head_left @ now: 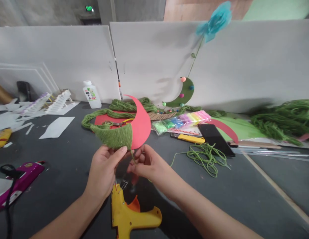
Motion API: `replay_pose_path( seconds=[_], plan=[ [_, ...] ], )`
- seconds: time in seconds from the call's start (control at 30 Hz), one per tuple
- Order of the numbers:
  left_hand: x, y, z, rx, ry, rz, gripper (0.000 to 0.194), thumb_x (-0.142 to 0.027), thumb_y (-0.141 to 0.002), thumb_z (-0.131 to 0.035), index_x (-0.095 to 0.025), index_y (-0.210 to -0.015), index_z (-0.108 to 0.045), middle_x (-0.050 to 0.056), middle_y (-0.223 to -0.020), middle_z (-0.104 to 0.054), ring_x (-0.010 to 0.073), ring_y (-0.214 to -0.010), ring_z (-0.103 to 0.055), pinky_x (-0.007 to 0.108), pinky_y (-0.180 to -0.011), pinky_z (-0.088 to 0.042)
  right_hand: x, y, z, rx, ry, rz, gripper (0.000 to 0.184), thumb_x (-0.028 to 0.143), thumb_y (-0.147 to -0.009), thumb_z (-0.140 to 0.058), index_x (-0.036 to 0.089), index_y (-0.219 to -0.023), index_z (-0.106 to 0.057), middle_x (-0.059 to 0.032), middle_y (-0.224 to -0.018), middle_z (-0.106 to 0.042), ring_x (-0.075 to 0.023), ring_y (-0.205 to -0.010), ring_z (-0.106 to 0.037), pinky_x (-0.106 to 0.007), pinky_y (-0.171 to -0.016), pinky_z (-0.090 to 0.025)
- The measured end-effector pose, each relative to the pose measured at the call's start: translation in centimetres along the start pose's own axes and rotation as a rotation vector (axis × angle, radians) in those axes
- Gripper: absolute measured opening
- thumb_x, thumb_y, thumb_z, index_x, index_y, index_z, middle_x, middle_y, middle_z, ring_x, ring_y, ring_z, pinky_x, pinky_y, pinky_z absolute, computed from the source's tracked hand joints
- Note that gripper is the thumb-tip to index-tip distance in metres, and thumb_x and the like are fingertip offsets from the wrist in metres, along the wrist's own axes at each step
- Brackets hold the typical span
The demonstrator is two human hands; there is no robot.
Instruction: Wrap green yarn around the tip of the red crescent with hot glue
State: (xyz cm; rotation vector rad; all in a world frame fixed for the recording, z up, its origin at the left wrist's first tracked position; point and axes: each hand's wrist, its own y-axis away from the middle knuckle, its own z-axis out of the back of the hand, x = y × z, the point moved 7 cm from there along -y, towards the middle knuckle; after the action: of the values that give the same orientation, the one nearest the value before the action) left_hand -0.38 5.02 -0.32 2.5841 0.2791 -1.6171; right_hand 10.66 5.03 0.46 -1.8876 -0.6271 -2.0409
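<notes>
A red crescent-shaped cutout is held up over the table, its left half wrapped in green yarn. My left hand grips the wrapped part from below, thumb lying on the yarn near where the bare red begins. Just right of it, my right hand pinches the free strand of yarn coming off the cutout's lower edge. That strand appears to run behind my right wrist toward a loose tangle of green yarn. Beneath my hands a yellow hot glue gun rests on the dark table.
A white bottle stands by the partition. Behind the cutout lie yarn skeins, a bag of coloured pompoms and a yellow utility knife. A purple tool with a cord is at left. A decorated green crescent leans at the back.
</notes>
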Motion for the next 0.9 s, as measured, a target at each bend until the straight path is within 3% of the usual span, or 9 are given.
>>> replay_pose_path(
  seconds=[0.07,0.13,0.27,0.5,0.9],
  plan=[
    [-0.1,-0.3,0.5,-0.014,-0.069,-0.041,0.017,-0.020,-0.073,-0.070,-0.016,-0.089,-0.064,0.002,-0.085,-0.071,0.0174,-0.081,-0.066,0.029,-0.076,-0.051,-0.2,0.0,0.0,-0.054,0.103,0.003,0.018,0.015,-0.071,-0.051,0.023,-0.082,-0.039,0.0070,-0.064,-0.045,-0.0092,-0.052,-0.044,-0.022,-0.049,-0.038],
    [-0.1,-0.6,0.9,-0.014,-0.149,-0.076,0.018,-0.022,-0.073,-0.070,-0.016,-0.089,-0.065,0.002,-0.086,-0.071,0.0171,-0.081,-0.066,0.029,-0.075,-0.050,0.9,0.5,0.8,-0.150,0.365,0.098,0.013,0.015,-0.074,-0.053,0.022,-0.082,-0.045,0.0076,-0.059,-0.041,-0.0090,-0.051,-0.039,-0.021,-0.049,-0.032],
    [0.0,-0.7,0.8,0.056,-0.191,-0.073,0.019,-0.023,-0.075,-0.068,-0.017,-0.093,-0.065,0.002,-0.089,-0.071,0.0168,-0.084,-0.064,0.029,-0.077,-0.050,3.3,1.4,1.5,-0.230,0.713,0.295,0.006,0.015,-0.080,-0.052,0.019,-0.076,-0.055,0.0046,-0.061,-0.049,-0.0095,-0.055,-0.041,-0.023,-0.052,-0.030],
    [0.2,0.4,-0.9,0.209,-0.105,0.050,0.022,-0.020,-0.080,-0.063,-0.021,-0.102,-0.066,0.003,-0.095,-0.071,0.0177,-0.089,-0.065,0.028,-0.076,-0.053,4.5,1.6,2.6,-0.299,0.713,0.329,0.007,0.014,-0.078,-0.054,0.019,-0.073,-0.058,0.0034,-0.063,-0.054,-0.0102,-0.057,-0.046,-0.022,-0.053,-0.033],
    [0.3,0.8,-0.8,0.192,-0.063,0.118,0.024,-0.017,-0.078,-0.065,-0.022,-0.101,-0.067,0.002,-0.091,-0.073,0.0169,-0.079,-0.068,0.028,-0.073,-0.054,4.6,1.8,3.4,-0.333,0.649,0.263,0.009,0.014,-0.075,-0.055,0.020,-0.069,-0.054,0.0041,-0.061,-0.056,-0.0100,-0.055,-0.049,-0.022,-0.051,-0.035]
  ],
)
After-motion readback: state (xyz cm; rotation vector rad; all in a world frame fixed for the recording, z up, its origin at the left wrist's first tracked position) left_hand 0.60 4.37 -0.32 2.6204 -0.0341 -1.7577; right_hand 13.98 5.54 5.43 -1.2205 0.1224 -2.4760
